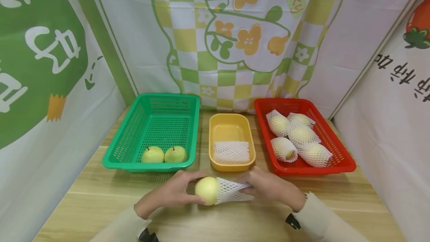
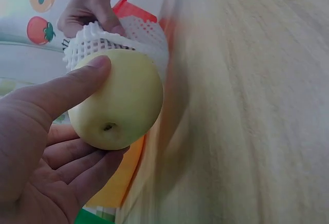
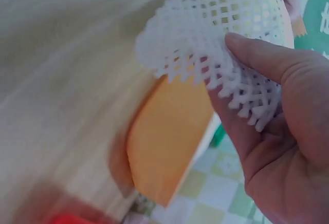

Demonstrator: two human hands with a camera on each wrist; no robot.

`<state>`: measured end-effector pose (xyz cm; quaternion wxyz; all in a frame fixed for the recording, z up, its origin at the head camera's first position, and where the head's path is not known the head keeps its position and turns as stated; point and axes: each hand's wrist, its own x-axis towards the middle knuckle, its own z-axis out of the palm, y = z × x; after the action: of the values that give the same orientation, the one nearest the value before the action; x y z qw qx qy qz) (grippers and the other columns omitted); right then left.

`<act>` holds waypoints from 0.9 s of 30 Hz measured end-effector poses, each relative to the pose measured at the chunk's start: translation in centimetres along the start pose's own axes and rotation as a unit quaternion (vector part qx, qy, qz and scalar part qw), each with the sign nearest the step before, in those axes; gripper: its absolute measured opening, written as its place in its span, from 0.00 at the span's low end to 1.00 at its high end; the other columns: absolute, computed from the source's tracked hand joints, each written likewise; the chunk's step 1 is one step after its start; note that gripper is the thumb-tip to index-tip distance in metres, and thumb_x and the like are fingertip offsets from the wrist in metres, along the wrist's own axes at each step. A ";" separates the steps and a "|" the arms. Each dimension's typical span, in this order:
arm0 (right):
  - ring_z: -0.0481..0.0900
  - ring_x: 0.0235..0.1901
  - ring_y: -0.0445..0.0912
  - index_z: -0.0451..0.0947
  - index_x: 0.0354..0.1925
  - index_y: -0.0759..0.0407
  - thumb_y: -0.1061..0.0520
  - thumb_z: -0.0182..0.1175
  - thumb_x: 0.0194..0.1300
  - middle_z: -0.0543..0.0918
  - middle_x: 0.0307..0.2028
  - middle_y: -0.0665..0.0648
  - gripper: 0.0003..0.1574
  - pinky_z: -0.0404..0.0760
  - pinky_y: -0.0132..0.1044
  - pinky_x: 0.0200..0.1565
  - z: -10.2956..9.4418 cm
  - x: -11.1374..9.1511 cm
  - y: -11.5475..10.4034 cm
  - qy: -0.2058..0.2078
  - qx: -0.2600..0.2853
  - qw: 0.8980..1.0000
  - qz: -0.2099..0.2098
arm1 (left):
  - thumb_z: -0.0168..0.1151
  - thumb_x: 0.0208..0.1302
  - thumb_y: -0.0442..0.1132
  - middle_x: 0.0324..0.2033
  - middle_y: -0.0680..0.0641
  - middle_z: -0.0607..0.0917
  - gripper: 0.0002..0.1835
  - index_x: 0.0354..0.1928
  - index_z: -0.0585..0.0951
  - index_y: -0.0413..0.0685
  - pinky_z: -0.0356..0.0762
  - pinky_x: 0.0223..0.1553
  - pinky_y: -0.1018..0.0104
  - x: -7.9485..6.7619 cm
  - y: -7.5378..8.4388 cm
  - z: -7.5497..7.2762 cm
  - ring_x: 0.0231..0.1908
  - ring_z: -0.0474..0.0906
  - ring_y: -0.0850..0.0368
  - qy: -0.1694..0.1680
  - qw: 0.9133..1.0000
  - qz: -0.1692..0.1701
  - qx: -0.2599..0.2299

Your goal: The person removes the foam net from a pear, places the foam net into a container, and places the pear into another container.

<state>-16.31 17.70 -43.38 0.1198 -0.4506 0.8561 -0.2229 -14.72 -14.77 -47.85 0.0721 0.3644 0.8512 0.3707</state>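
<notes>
My left hand (image 1: 179, 189) grips a pale yellow-green pear (image 1: 206, 191) between thumb and fingers, over the front of the table. In the left wrist view the pear (image 2: 121, 100) turns a small dark pit toward the camera, and its far end sits inside the mouth of a white foam net sleeve (image 2: 95, 41). The sleeve (image 1: 231, 190) stretches right from the pear. With thumb and fingers my right hand (image 1: 268, 186) pinches the sleeve's other end, whose jagged edge (image 3: 247, 103) shows in the right wrist view.
A green basket (image 1: 114, 156) at left holds two bare pears (image 1: 164, 154). The yellow bin (image 1: 231, 120) in the middle contains flat foam sleeves (image 1: 231, 151). In the red basket (image 1: 339, 156) at right lie several pears in foam sleeves (image 1: 300, 133). A printed curtain (image 1: 242, 81) hangs behind.
</notes>
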 end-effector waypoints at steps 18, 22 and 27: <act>0.79 0.28 0.33 0.91 0.49 0.59 0.63 0.73 0.66 0.93 0.41 0.53 0.13 0.86 0.27 0.35 -9.8 0.4 -1.7 0.082 -0.072 0.992 0.061 | 0.77 0.61 0.56 0.62 0.38 0.86 0.42 0.68 0.77 0.32 0.85 0.62 0.57 -1.7 -0.6 -0.2 0.62 0.85 0.44 0.000 0.999 -0.036 -0.015; 0.82 0.28 0.37 0.91 0.50 0.58 0.63 0.72 0.66 0.93 0.39 0.53 0.14 0.87 0.32 0.34 -9.9 2.6 -1.3 0.141 -0.119 0.982 0.046 | 0.77 0.61 0.55 0.61 0.39 0.86 0.41 0.68 0.78 0.34 0.85 0.61 0.59 -1.7 -0.6 0.0 0.60 0.86 0.45 -0.001 0.999 -0.035 -0.019; 0.86 0.29 0.48 0.91 0.51 0.56 0.67 0.71 0.63 0.93 0.37 0.55 0.18 0.87 0.44 0.33 -8.3 5.3 0.0 0.207 -0.183 0.960 0.036 | 0.78 0.61 0.55 0.60 0.40 0.87 0.39 0.67 0.79 0.37 0.85 0.62 0.61 -1.5 -0.5 0.3 0.60 0.86 0.46 -0.004 0.999 -0.031 -0.029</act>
<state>-22.65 15.60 -36.20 -0.1367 -0.3777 0.9040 -0.1462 -13.79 -15.87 -48.66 0.0977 0.3369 0.8506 0.3918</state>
